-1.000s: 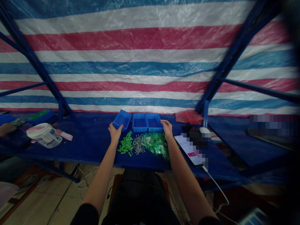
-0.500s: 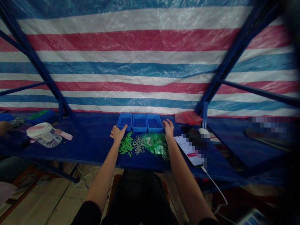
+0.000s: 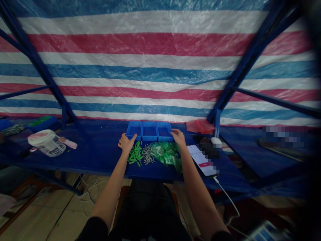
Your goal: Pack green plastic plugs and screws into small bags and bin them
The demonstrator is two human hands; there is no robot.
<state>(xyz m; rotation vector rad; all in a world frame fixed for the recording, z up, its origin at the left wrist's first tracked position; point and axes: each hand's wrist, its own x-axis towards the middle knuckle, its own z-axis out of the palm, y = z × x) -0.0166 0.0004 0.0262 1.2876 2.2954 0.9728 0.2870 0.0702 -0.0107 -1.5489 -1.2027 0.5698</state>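
Observation:
Three blue trays stand side by side at the table's back: a left tray (image 3: 134, 130), a middle tray (image 3: 149, 131) and a right tray (image 3: 164, 131). My left hand (image 3: 127, 142) is at the left tray's near left corner, thumb and fingers spread apart. At the right tray's right side, my right hand (image 3: 178, 136) touches the rim with its fingertips, the hand open. Nearer me lie a pile of green plugs (image 3: 135, 154), a pile of screws (image 3: 147, 154) and green plastic bags (image 3: 165, 153), the bags beside my right wrist.
A white tub (image 3: 50, 144) stands on the table (image 3: 92, 150) at left. Right of my forearm lie a phone (image 3: 200, 160) with a cable and a white mouse (image 3: 216, 142). Red plastic bags (image 3: 200, 127) lie behind. Blue frame posts rise on both sides.
My right hand has moved slightly left, from beside the right tray onto its edge. My left hand keeps its place at the left tray.

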